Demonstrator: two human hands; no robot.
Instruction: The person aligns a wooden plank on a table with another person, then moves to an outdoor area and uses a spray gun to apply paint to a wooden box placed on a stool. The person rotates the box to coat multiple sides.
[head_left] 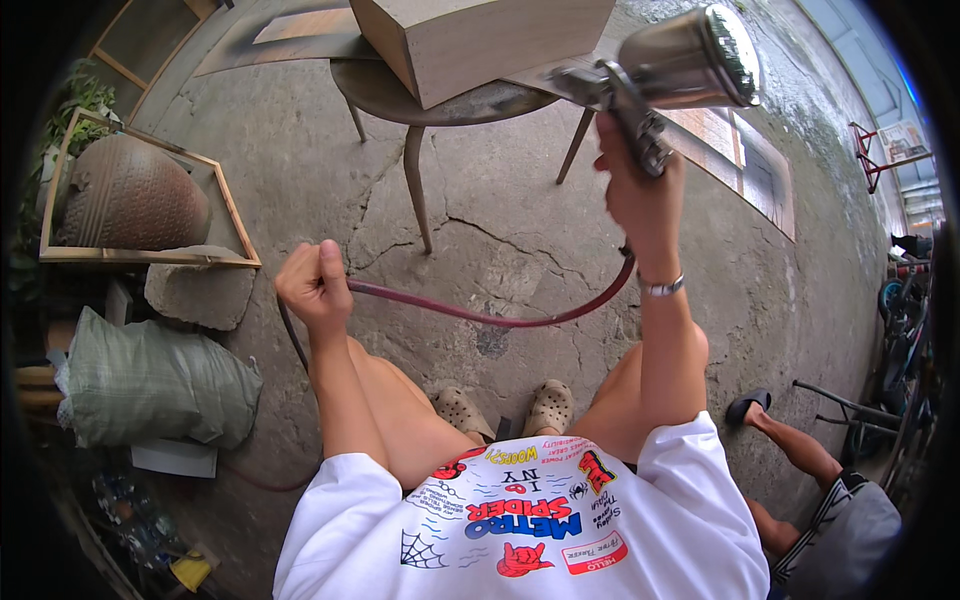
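Gripping a metal spray gun [660, 85] at one o'clock, right hand [640, 195] aims at a wooden box [480, 40]; left hand [315, 285], at nine o'clock, clutches the red hose [480, 318].

support: round stool [400, 95] on cracked concrete floor [500, 230] | on it: wooden box [470, 35] | floor: green sack [150, 385], flat stone [200, 292]
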